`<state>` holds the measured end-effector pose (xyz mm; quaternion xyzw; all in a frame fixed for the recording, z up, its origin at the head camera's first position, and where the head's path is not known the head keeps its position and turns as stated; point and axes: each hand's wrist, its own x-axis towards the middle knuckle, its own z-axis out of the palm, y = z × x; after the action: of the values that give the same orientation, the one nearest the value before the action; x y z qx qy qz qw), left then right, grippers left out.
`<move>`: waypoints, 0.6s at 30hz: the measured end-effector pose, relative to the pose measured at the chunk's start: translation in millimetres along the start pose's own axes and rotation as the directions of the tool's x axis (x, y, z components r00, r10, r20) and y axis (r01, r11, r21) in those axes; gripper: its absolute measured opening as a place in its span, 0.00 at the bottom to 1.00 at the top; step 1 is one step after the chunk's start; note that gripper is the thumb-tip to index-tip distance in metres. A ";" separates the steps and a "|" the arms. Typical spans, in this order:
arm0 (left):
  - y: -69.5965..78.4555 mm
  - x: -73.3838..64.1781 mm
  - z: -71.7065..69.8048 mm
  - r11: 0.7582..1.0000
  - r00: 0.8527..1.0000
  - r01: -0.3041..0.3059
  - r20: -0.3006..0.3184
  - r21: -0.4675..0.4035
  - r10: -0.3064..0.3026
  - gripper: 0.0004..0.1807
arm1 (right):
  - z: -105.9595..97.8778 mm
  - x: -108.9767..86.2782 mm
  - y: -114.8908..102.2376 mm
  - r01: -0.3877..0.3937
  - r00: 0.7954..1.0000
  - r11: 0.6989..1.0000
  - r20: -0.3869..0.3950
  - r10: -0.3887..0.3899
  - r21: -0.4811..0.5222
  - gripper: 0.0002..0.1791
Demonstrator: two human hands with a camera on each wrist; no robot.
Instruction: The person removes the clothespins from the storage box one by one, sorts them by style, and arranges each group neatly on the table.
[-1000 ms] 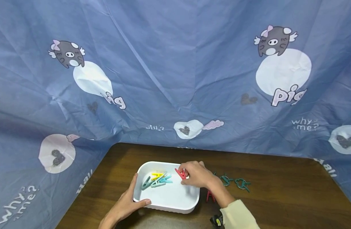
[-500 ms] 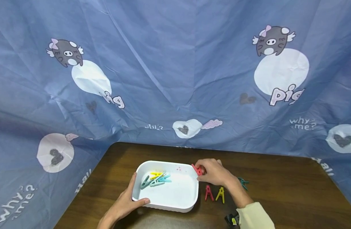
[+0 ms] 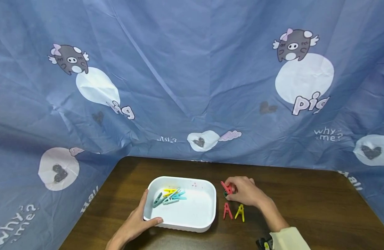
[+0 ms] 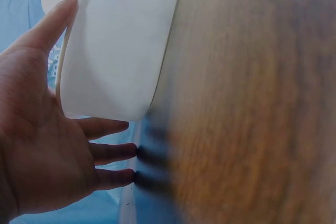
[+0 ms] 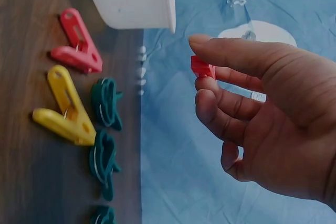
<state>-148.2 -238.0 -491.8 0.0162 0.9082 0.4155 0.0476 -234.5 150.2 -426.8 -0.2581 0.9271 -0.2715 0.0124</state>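
Note:
My right hand (image 3: 245,190) pinches a red clothespin (image 3: 226,188) between thumb and fingertips, to the right of the white tray (image 3: 192,227). In the right wrist view only the end of that clothespin (image 5: 202,67) shows between the fingers. My left hand (image 3: 135,220) spans the tray's near-left corner, its thumb along the near rim. The left wrist view shows its fingers (image 4: 113,152) held straight beside the tray. Inside lie a yellow clothespin (image 3: 170,191), a dark green one (image 3: 157,200) and several pale green and light blue ones.
Another red clothespin (image 3: 227,211) and a yellow clothespin (image 3: 240,212) lie on the brown wooden table (image 3: 304,198), right of the tray. Beyond them, green clips (image 5: 106,103) stand in a row, mostly hidden by my right hand in the head view. A blue printed cloth (image 3: 192,86) hangs behind.
My right hand has carried the red clothespin out from over the tray, to the right, above the table by the green clips. The left hand keeps its place at the tray.

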 end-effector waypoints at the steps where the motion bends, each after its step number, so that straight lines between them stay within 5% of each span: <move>1: 0.0 -0.2 0.0 1.000 1.000 -0.002 0.000 0.002 0.002 0.66 | -0.5 -1.8 2.1 -0.003 1.000 1.000 -0.004 0.003 -0.002 0.16; 18: 1.5 1.4 0.8 1.000 1.000 0.029 0.004 0.006 -0.029 0.66 | -1.9 -36.4 37.9 -0.109 0.994 0.994 0.014 0.109 -0.013 0.15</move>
<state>-149.6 -236.4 -491.3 0.0040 0.9095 0.4119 0.0555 -221.2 196.0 -448.8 -0.2091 0.9414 -0.2627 0.0322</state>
